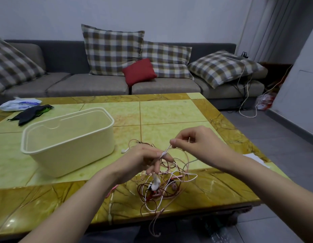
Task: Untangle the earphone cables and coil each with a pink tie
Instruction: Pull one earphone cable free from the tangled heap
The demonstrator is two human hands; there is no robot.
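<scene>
Pink strand (156, 225): hung over the table's (169, 113) near edge, closest to us, its end loose below the top.
Earphone cables (169, 185): lay in one knot of white, pink and dark red, just inside that near edge.
Left hand (145, 160): pinched a white strand (165, 151) above the knot, and an earbud (155, 184) dangled beneath our fingers.
Right hand (194, 141): pinched the same strand between thumb and forefinger, so it ran taut between our hands.
Pink tie (112, 189): what we took for one lay by our left wrist, unused.
Cream box (68, 142): stood toward the left edge, apart from the knot.
Risk: a harder pull could have cinched the loops tighter, and the hanging strand's weight might have dragged the knot off the edge.
</scene>
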